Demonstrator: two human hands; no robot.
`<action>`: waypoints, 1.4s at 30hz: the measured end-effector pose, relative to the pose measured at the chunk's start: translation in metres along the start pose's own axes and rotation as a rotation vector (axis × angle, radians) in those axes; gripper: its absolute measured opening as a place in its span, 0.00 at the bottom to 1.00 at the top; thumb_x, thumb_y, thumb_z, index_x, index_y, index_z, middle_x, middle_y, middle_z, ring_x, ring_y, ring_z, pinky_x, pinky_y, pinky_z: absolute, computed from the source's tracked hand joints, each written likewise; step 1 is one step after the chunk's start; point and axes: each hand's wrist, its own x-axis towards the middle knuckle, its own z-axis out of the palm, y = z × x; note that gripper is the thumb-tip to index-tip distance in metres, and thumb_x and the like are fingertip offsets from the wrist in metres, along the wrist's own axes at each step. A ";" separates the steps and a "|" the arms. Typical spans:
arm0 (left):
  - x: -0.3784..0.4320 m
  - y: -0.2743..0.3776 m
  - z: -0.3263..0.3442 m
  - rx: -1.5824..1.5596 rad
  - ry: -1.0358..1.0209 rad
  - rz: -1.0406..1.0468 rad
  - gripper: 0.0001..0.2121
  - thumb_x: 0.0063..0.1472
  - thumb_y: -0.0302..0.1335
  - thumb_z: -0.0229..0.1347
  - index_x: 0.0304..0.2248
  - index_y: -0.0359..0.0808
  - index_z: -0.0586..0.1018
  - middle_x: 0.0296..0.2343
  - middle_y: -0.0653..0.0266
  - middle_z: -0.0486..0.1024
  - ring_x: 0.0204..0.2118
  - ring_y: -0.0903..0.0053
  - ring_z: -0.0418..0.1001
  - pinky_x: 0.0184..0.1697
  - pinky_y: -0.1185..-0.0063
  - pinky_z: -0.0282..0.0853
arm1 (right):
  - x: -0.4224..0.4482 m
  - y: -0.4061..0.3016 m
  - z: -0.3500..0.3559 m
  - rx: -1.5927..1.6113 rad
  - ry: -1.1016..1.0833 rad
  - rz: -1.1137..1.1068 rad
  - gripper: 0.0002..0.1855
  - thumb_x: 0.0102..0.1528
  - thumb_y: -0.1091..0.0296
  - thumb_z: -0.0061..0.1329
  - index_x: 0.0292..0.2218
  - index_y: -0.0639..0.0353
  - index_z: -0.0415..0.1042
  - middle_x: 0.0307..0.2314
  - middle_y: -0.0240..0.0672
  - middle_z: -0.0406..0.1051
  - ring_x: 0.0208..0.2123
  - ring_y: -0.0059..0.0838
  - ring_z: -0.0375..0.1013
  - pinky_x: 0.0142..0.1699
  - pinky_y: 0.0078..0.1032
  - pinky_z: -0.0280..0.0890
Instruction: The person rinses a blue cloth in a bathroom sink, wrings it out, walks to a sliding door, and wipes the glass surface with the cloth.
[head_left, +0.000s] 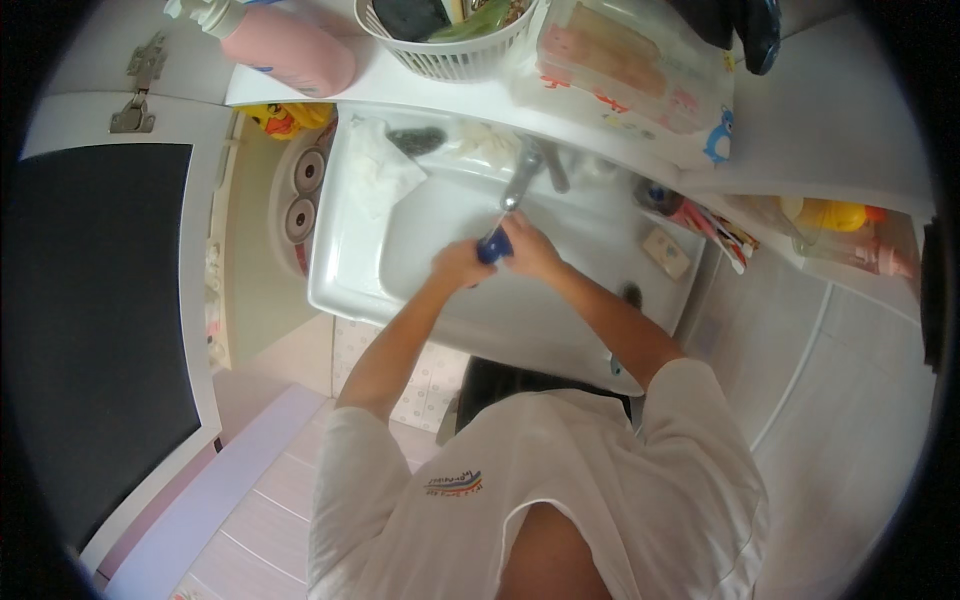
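Under the metal faucet (521, 180) of a white washbasin (352, 300), my two hands are close together around a small dark-blue object (494, 246), whose kind I cannot tell. A thin stream of water seems to run from the spout down to it. My left hand (459, 265) grips the object from its left side. My right hand (531, 244) lies at its right side with the fingers near the spout; whether it grips the object or only touches it is unclear.
A white cloth (379, 169) lies on the basin's left rim, a pale bar (665, 253) on its right. Above are a shelf with a pink pump bottle (292, 52), a white basket (450, 58) and a clear plastic box (607, 60). An open cabinet door (112, 285) stands left.
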 end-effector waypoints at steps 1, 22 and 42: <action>0.000 -0.007 -0.001 -0.178 -0.093 -0.023 0.17 0.49 0.39 0.60 0.36 0.37 0.79 0.26 0.58 0.77 0.28 0.70 0.77 0.30 0.75 0.72 | -0.004 -0.004 -0.005 0.015 0.017 -0.001 0.37 0.42 0.78 0.53 0.55 0.53 0.63 0.57 0.44 0.60 0.50 0.50 0.69 0.51 0.43 0.66; 0.001 0.023 -0.017 0.115 -0.045 0.015 0.18 0.44 0.39 0.65 0.27 0.30 0.81 0.26 0.51 0.80 0.29 0.60 0.79 0.34 0.69 0.75 | 0.031 -0.017 -0.017 -0.425 -0.138 -0.165 0.12 0.41 0.59 0.57 0.29 0.51 0.76 0.24 0.38 0.76 0.29 0.45 0.76 0.33 0.40 0.69; -0.011 0.008 -0.010 0.318 0.399 0.256 0.20 0.49 0.34 0.63 0.42 0.39 0.77 0.29 0.56 0.80 0.35 0.58 0.80 0.37 0.63 0.75 | 0.030 0.008 -0.011 0.445 -0.368 0.353 0.24 0.39 0.70 0.60 0.41 0.60 0.72 0.28 0.42 0.75 0.27 0.45 0.76 0.34 0.35 0.71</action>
